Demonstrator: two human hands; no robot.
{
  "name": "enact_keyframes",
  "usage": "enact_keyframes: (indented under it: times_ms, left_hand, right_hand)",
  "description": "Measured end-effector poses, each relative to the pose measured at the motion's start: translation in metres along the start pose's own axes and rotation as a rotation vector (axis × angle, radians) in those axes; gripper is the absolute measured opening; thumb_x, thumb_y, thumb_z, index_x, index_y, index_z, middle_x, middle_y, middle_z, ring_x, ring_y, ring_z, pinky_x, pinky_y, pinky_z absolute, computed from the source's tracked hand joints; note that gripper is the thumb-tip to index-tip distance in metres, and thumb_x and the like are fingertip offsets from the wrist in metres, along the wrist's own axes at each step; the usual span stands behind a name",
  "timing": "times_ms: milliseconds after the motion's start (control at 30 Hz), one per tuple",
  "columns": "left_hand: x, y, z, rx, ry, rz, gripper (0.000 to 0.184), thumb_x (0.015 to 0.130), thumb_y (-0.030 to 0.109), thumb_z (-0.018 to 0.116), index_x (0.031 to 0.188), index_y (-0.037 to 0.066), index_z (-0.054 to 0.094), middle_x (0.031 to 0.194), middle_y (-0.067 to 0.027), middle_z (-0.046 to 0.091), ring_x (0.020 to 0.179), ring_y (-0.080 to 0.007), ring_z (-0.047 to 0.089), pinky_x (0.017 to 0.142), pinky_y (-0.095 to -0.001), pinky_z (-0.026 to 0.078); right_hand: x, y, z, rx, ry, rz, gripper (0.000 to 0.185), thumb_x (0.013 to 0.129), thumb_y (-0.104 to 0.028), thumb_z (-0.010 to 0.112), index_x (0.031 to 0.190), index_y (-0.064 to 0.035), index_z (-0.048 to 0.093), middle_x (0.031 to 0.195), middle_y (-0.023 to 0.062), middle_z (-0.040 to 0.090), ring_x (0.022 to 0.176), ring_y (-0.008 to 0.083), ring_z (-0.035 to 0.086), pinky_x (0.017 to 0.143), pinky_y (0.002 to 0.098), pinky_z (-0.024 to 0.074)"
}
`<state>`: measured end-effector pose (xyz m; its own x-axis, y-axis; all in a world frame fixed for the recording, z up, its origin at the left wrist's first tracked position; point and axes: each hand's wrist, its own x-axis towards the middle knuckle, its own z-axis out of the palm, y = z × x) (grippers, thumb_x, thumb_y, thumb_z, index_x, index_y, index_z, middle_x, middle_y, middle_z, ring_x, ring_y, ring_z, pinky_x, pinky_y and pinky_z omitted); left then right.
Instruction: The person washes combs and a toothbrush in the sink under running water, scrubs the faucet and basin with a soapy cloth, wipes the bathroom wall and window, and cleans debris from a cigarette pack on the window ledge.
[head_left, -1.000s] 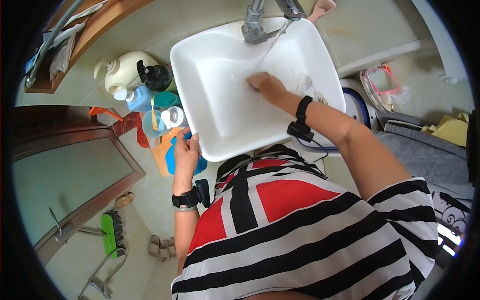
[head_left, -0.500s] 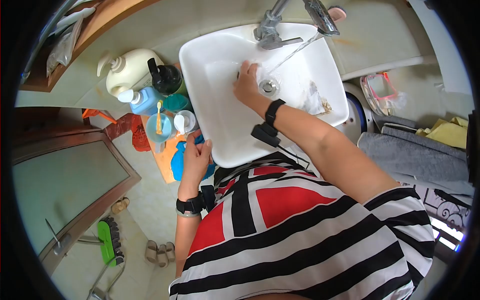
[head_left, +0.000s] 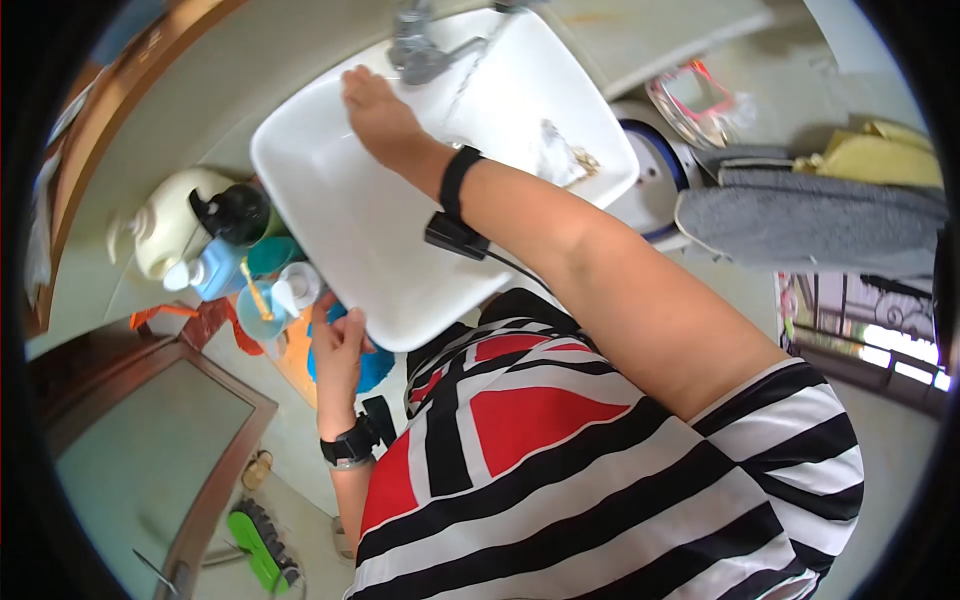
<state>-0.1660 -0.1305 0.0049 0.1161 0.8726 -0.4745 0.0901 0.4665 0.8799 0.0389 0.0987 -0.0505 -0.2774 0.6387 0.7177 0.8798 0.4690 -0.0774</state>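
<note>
Pale debris (head_left: 560, 156) is left in the sink (head_left: 335, 215), upper centre. The left hand (head_left: 338, 352) is held loosely spread; the grip of the right hand (head_left: 385, 118) cannot be told.

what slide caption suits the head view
Right hand over the sink, left hand beside it, tap running.

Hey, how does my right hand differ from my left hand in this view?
Place: the right hand is over the far left part of the white sink, near the faucet; the left hand is by its near left corner, beside something blue.
Arms: the right hand's forearm crosses above the basin; the left hand's stays outside it.
Shared: both hands have black straps at the wrist.
</note>
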Motion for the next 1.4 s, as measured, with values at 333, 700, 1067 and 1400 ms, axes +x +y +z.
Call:
enact_keyframes:
  times_ms: [333, 700, 1067, 1400]
  left_hand:
    - [-0.003, -0.001, 0.0, 0.098, -0.007, -0.003, 0.045, 0.093, 0.023, 0.056, 0.126, -0.002, 0.038, 0.063, -0.0001, 0.054, 0.052, -0.005, 0.047, 0.049, -0.0186, 0.036]
    - [-0.038, -0.001, 0.066, 0.784, 0.459, 0.637, 0.051, 0.085, 0.019, 0.065, 0.126, -0.002, 0.044, 0.086, -0.01, 0.053, 0.081, -0.0218, 0.052, 0.072, -0.0343, 0.042]
    - [-0.02, 0.007, 0.128, 1.352, -0.091, 0.436, 0.053, 0.084, 0.053, 0.057, 0.115, 0.01, 0.06, 0.077, -0.0166, 0.066, 0.077, -0.0351, 0.063, 0.067, -0.0414, 0.05]
    - [0.003, -0.007, 0.117, 1.272, -0.271, 0.407, 0.054, 0.088, 0.048, 0.055, 0.121, 0.005, 0.056, 0.092, -0.0226, 0.065, 0.09, -0.0389, 0.062, 0.077, -0.0416, 0.049]
  right_hand:
    - [-0.082, -0.084, -0.084, 0.479, -1.228, 0.247, 0.029, 0.073, -0.003, 0.057, 0.1, 0.0052, 0.063, 0.103, 0.0255, 0.06, 0.095, 0.0383, 0.06, 0.086, 0.0394, 0.047]
    - [-0.137, -0.025, -0.265, 0.584, -0.76, -0.039, 0.031, 0.058, 0.008, 0.059, 0.087, -0.0017, 0.055, 0.1, 0.0139, 0.055, 0.099, 0.0323, 0.048, 0.086, 0.0389, 0.0409]
    - [-0.203, 0.183, -0.307, 0.216, 0.159, 0.771, 0.028, 0.069, -0.012, 0.072, 0.097, -0.0085, 0.07, 0.099, 0.0122, 0.06, 0.09, 0.0288, 0.06, 0.077, 0.0359, 0.0487]
    - [-0.22, 0.147, -0.239, 0.801, 0.789, 1.191, 0.023, 0.087, -0.009, 0.056, 0.108, 0.0001, 0.061, 0.093, 0.0154, 0.067, 0.084, 0.0235, 0.061, 0.075, 0.0326, 0.0467]
